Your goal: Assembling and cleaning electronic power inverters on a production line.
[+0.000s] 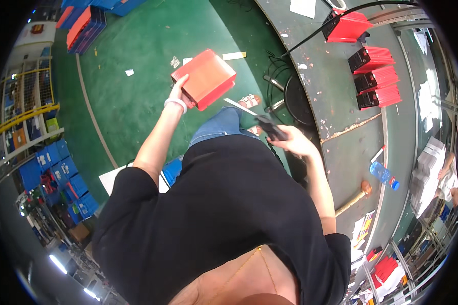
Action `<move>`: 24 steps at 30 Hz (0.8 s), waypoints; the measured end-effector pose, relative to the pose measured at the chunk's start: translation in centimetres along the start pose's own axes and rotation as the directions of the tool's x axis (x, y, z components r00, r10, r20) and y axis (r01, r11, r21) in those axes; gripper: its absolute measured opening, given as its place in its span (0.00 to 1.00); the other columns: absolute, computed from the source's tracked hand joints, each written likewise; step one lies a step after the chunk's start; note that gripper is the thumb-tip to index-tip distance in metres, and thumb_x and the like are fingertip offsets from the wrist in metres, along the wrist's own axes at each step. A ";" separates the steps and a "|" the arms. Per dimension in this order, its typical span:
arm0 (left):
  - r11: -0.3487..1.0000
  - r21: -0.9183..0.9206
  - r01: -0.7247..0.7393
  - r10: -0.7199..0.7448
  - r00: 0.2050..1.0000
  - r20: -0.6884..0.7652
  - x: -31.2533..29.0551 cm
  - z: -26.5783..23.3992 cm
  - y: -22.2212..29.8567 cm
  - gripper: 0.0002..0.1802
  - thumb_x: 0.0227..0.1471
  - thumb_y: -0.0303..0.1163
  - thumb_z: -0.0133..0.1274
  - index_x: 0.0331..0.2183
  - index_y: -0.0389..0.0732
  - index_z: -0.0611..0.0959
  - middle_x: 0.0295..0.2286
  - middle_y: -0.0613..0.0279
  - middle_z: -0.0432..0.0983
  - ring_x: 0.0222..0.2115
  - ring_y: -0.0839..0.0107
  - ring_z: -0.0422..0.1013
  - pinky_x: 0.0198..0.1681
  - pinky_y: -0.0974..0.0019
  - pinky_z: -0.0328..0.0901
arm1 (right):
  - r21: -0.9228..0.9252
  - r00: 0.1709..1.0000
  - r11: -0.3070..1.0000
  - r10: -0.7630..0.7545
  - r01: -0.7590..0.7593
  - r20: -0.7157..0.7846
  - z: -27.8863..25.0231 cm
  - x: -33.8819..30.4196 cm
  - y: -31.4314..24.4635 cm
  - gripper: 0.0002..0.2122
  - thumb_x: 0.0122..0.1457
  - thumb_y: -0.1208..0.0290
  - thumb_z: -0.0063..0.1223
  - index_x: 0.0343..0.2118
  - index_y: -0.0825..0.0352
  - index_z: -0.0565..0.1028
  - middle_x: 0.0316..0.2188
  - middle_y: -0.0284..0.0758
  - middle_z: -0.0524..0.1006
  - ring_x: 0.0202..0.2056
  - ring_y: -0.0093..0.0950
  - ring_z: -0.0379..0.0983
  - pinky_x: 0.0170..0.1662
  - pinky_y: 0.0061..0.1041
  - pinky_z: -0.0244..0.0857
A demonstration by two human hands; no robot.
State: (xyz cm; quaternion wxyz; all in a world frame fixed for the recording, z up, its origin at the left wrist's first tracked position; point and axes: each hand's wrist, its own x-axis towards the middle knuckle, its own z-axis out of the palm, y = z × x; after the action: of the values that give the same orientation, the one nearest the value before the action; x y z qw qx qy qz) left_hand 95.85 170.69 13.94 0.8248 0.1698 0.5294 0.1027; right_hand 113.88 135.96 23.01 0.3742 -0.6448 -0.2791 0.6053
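My left hand [179, 95] is closed around the near left side of a red box-shaped metal housing [207, 76], held up over the green floor. The housing sits tilted, with its broad smooth face toward me. In my right hand [297, 144], closed, is a black-handled tool [273, 130] with a long, thin, pale tip. That tip points up and left toward the housing's lower right corner and appears apart from it. Motion blur on the handle hides what kind of tool it is.
Several red units with black ends, such as this red unit [376, 79], stand on the workbench [336, 119] at right. A mallet [359, 197] and a water bottle [384, 175] lie nearer. A round stool [297, 99] and cables sit by its edge. Blue crates [66, 173] are stacked left.
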 end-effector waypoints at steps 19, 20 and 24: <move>0.624 0.532 -0.572 0.139 0.752 0.645 -10.7 12.1 -1.0 0.34 0.36 0.28 0.64 0.47 0.31 0.70 0.43 0.57 0.72 0.43 0.69 0.69 0.50 0.66 0.62 | 0.115 -0.030 0.636 0.143 -0.763 -0.989 -12.0 -13.4 25.5 0.25 0.55 0.47 0.47 0.36 0.72 0.73 0.29 0.45 0.77 0.29 0.39 0.75 0.33 0.34 0.69; 0.604 0.542 -0.585 0.126 0.741 0.659 -11.1 12.4 -1.2 0.34 0.37 0.27 0.64 0.48 0.32 0.70 0.43 0.57 0.71 0.43 0.70 0.69 0.50 0.66 0.62 | 0.246 -0.188 0.691 0.159 -0.680 -0.969 -11.7 -12.5 22.4 0.28 0.55 0.45 0.45 0.37 0.72 0.73 0.32 0.48 0.76 0.33 0.42 0.74 0.36 0.37 0.67; 0.585 0.548 -0.598 0.036 0.694 0.719 -11.8 14.5 -2.3 0.37 0.36 0.25 0.65 0.49 0.33 0.68 0.45 0.57 0.69 0.46 0.71 0.66 0.52 0.65 0.60 | 0.540 0.013 0.728 0.591 0.421 -0.807 -12.2 -11.9 15.9 0.19 0.58 0.53 0.45 0.41 0.66 0.71 0.29 0.30 0.73 0.30 0.27 0.68 0.36 0.31 0.62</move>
State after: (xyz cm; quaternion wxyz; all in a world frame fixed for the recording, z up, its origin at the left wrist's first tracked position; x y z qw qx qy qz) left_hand 104.10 161.98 28.48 0.7688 0.6170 0.1646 -0.0330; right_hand 123.13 115.59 16.64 0.6159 -0.7021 0.3542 0.0470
